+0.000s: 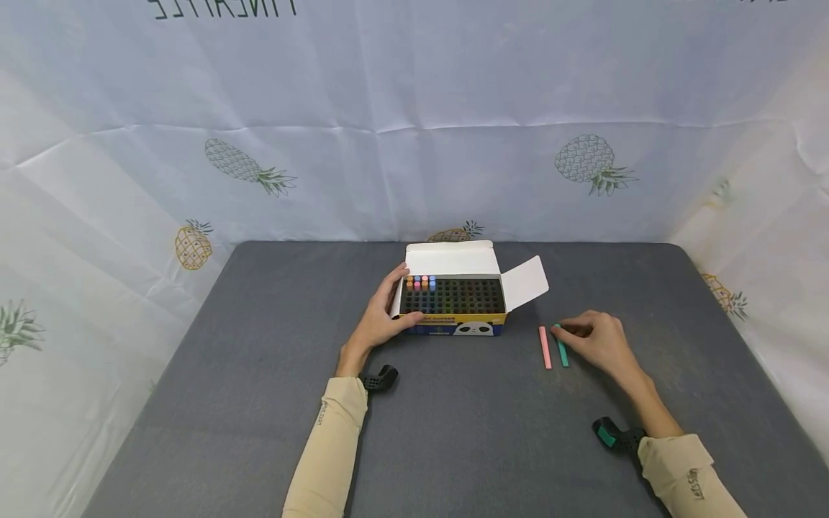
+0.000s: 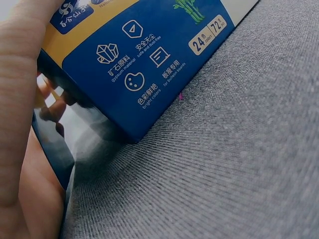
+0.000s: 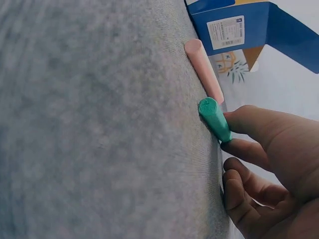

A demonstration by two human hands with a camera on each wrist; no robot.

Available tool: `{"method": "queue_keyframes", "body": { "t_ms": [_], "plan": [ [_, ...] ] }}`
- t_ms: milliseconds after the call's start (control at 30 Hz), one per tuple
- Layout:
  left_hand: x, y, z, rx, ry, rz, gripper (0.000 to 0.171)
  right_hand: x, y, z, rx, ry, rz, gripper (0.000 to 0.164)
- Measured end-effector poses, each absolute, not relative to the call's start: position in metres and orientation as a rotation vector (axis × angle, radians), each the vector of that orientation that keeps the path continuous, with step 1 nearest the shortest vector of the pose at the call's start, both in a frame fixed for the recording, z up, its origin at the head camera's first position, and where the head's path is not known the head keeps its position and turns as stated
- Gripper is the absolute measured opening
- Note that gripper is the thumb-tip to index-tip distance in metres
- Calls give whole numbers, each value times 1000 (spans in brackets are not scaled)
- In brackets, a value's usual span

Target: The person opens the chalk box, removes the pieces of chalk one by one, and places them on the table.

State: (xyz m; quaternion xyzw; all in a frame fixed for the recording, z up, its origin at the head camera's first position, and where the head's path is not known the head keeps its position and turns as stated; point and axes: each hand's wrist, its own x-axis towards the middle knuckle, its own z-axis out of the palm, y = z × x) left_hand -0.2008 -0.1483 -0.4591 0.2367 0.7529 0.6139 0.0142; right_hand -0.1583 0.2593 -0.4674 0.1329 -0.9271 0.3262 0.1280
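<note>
A chalk box point(image 1: 453, 325) with a panda on its front stands on the table, its lid raised and side flap out. Inside is a black holder point(image 1: 473, 296) with a few coloured chalk sticks point(image 1: 417, 285) at its back left. My left hand point(image 1: 378, 322) grips the box's left end, thumb along the front edge; the left wrist view shows the blue front point(image 2: 149, 64) close up. My right hand point(image 1: 599, 345) pinches the far end of a green chalk stick point(image 3: 214, 117) lying on the table. Beside it lies a pink chalk stick point(image 1: 545, 348), apart from the fingers.
The grey table point(image 1: 466, 432) extends around the box, with rounded far corners. A pale cloth with pineapple prints point(image 1: 388, 187) hangs behind and at both sides. The open side flap point(image 1: 526, 283) juts out rightward from the box.
</note>
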Motion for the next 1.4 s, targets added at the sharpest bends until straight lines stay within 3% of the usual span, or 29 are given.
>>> {"method": "queue_keyframes", "body": {
  "t_ms": [333, 567, 800, 1400],
  "plan": [
    [-216, -151, -492, 782, 2370, 1936, 89, -156, 260, -468, 374, -2707, 954, 18],
    [-200, -148, -460, 732, 2332, 1926, 87, -157, 260, -468, 366, -2719, 950, 16],
    [-201, -148, -459, 734, 2332, 1926, 87, -157, 257, -461, 345, -2699, 975, 17],
    [-201, -148, -456, 752, 2352, 1906, 86, -167, 222, -385, 128, -2212, 1403, 19]
  ]
}}
